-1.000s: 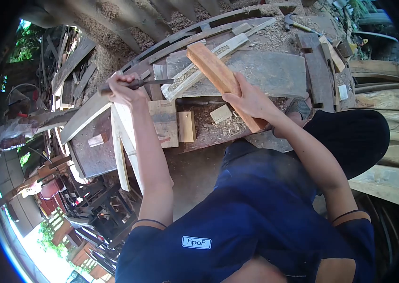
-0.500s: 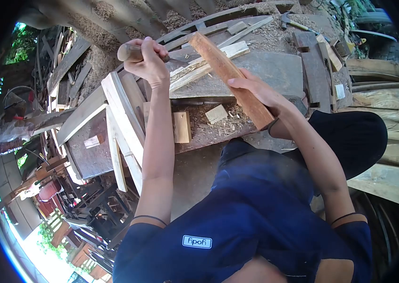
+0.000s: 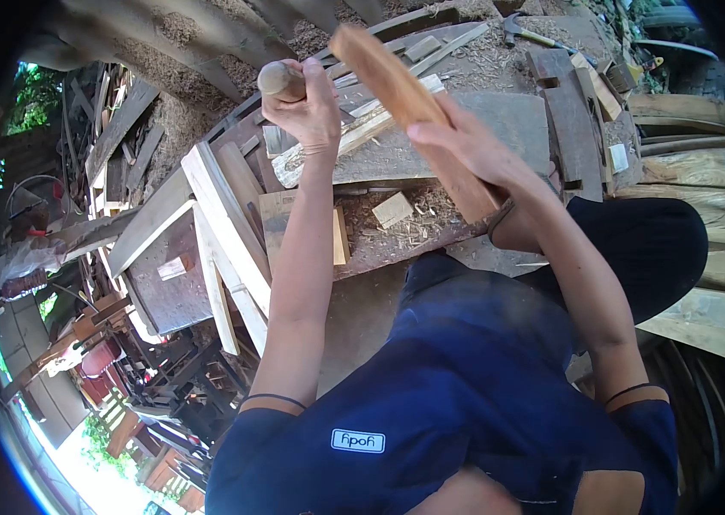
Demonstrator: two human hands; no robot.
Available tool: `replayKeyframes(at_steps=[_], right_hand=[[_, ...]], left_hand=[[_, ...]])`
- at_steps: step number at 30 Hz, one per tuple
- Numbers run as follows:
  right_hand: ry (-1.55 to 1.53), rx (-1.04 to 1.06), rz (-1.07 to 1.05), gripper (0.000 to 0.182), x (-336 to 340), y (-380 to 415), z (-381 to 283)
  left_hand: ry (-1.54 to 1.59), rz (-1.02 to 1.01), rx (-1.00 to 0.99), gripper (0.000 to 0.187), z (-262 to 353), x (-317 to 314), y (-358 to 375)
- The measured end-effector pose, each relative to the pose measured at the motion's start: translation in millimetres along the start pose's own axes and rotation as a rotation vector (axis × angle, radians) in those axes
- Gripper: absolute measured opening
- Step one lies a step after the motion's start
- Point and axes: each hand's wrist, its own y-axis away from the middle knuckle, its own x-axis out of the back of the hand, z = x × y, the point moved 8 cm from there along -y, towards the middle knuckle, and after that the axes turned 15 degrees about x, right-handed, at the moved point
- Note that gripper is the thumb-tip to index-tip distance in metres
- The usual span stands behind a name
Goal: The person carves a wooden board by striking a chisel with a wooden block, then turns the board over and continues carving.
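Observation:
My left hand [image 3: 315, 113] is closed round the wooden handle of a chisel [image 3: 280, 81], its butt tilted toward me. The blade is mostly hidden behind the hand. A pale, rough strip of wood [image 3: 362, 130] lies beneath and beside that hand, across a wide grey board [image 3: 491, 129]. In my right hand [image 3: 470, 142] is a thick reddish-brown wooden bar [image 3: 384, 81], gripped near its middle. Its far end is raised, up and to the right of the chisel handle, with a gap between them. Its near end is close to my right forearm.
A small pale block [image 3: 392, 209] lies among chips on the bench nearest me. Long pale planks [image 3: 225, 223] lean at the left. A claw hammer [image 3: 530, 33] rests at the far right, near a dark notched timber [image 3: 570, 129]. Sawdust covers the ground beyond.
My left hand has shifted right with the chisel, whose handle now points more toward me. The far end of the bar has moved up and left. The pale strip appears shifted slightly left.

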Motion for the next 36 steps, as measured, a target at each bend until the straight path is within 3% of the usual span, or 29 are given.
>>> replayKeyframes(at_steps=[3,6,8,9,10,12,14,16,18,19,20,22,23,24,26,27,32,34,36], right_hand=[[0.065,0.361,0.162,0.073,11,-20,-78],[0.123,0.531,0.159,0.064,22,-19,-173],[-0.019,0.476,-0.279,0.077,2,-11,-224],[0.553,0.766,0.155,0.062,-2,-20,-197],[0.555,0.774,0.157,0.062,-4,-21,-190],[0.817,0.498,-0.140,0.058,-19,-29,-169],[0.891,0.421,-0.197,0.058,-14,-23,-180],[0.685,0.568,-0.013,0.058,-7,-16,-199],[0.673,0.576,-0.027,0.059,-18,-22,-187],[0.671,0.592,-0.030,0.060,-23,-23,-182],[0.675,0.598,-0.024,0.060,-23,-21,-180],[0.774,0.409,-0.168,0.072,-28,-20,-157],[0.627,0.412,-0.119,0.072,-25,-22,-145],[0.624,0.408,-0.120,0.072,-25,-19,-135],[0.343,0.267,0.015,0.073,-10,-16,-108],[0.286,0.215,0.033,0.074,-6,-15,-83],[0.472,0.092,0.043,0.080,-3,14,22],[0.478,-0.048,0.005,0.083,-9,22,46],[0.509,-0.060,-0.010,0.083,-11,25,51]], left_hand=[[-0.049,0.052,-0.048,0.013,-15,9,-5],[-0.096,0.133,-0.116,0.021,-12,10,1],[-0.205,0.075,-0.232,0.029,-43,17,-10],[-0.368,0.123,-0.189,0.043,-39,19,-6],[-0.529,0.172,-0.148,0.058,-35,20,-3],[0.173,0.038,0.178,0.061,-74,28,-4],[0.032,0.004,0.052,0.056,-73,26,-11],[-0.287,-0.064,-0.184,0.045,-62,26,-9],[-0.609,-0.138,-0.431,0.035,-46,17,-1],[-0.611,-0.137,-0.435,0.035,-40,14,4],[-0.289,-0.115,-0.200,0.034,-46,21,3],[0.363,-0.079,0.278,0.033,-68,14,10],[0.134,0.121,0.064,0.040,-101,41,8],[0.333,0.210,0.122,0.035,-64,41,12],[-0.015,0.068,0.002,0.021,-1,17,17],[0.044,0.045,0.102,0.008,3,17,15],[0.299,0.202,0.150,0.013,-4,77,-2],[0.270,0.280,0.144,0.014,-12,99,-6],[0.307,0.442,0.169,0.013,-18,114,-1]])
